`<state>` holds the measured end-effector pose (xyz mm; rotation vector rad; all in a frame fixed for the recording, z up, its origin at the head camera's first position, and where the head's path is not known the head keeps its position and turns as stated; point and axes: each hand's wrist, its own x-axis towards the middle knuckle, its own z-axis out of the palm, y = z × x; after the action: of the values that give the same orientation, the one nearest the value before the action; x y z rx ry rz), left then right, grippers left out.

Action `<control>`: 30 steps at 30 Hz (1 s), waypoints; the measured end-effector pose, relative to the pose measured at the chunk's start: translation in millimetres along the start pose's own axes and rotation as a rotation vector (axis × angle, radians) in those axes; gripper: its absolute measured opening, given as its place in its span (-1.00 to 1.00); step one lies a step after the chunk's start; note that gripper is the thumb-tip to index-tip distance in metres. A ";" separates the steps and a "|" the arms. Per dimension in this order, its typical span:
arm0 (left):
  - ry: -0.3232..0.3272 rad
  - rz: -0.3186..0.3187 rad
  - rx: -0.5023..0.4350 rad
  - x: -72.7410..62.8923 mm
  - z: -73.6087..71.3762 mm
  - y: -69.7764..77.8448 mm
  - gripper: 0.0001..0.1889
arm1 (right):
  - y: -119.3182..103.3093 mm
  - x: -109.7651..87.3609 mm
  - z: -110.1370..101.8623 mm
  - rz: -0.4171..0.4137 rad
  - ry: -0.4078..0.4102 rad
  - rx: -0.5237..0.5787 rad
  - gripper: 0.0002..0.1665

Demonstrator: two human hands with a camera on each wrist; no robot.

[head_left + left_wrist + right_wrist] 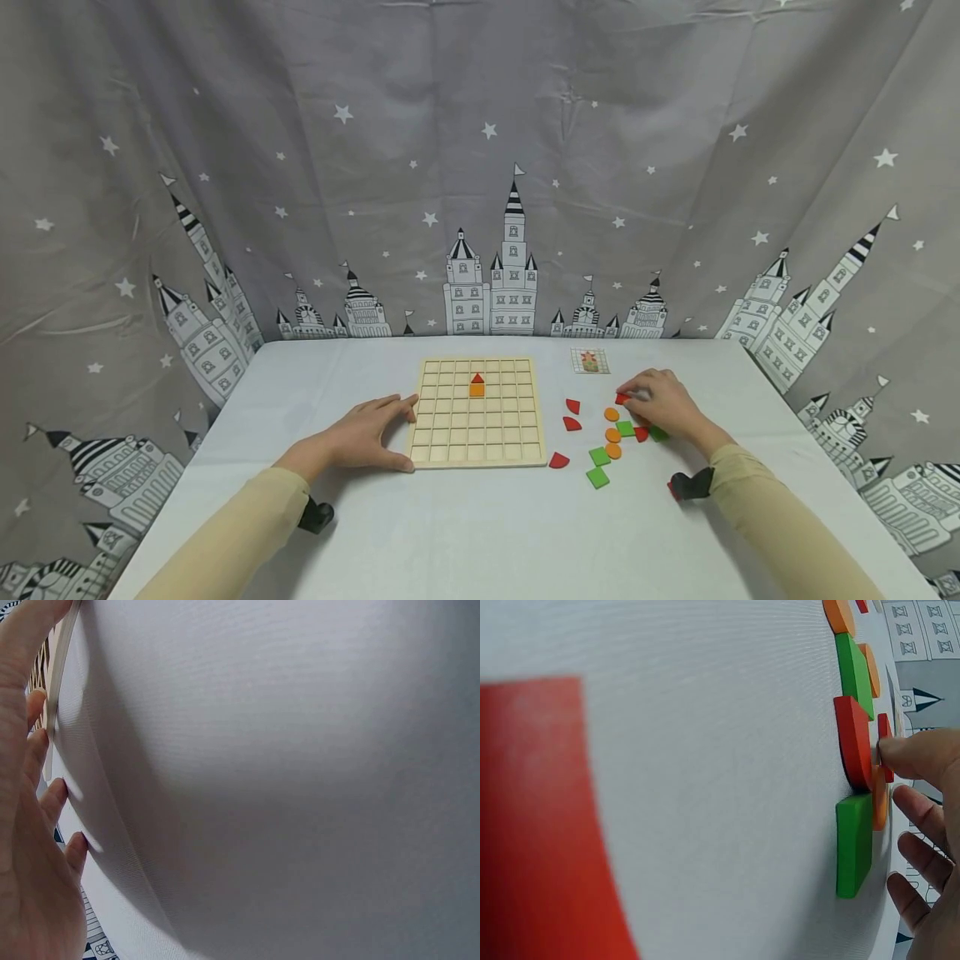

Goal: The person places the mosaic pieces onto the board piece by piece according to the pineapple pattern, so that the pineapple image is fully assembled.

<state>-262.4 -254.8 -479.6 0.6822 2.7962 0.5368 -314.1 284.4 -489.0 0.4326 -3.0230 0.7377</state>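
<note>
My left hand lies at the left edge of the pale wooden grid board, thumb and fingertips at its rim, fingers spread loosely. On the board, a red triangle sits in a cell directly above an orange square. To the right of the board, my right hand pinches a small red piece low over the table; its full shape is partly covered by the fingers. In the right wrist view the thumb presses against that red piece.
Near the right hand lie orange discs, green squares and red quarter-circles. A pattern card rests at the back right. Another red piece looms close in the right wrist view. A grey castle-print curtain hangs behind.
</note>
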 end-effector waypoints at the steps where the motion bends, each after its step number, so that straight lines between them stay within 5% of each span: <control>1: 0.001 0.003 -0.001 -0.1 -0.1 0.2 -0.22 | -0.3 0.4 0.2 0.005 -0.001 0.002 -0.70; 30: -0.003 -0.009 0.000 0.3 0.4 1.7 -0.23 | -0.2 7.6 4.5 0.139 0.025 -0.024 -0.50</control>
<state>-261.8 -253.1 -479.3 0.6688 2.7946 0.5339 -321.1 280.1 -492.4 0.2129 -3.0595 0.7064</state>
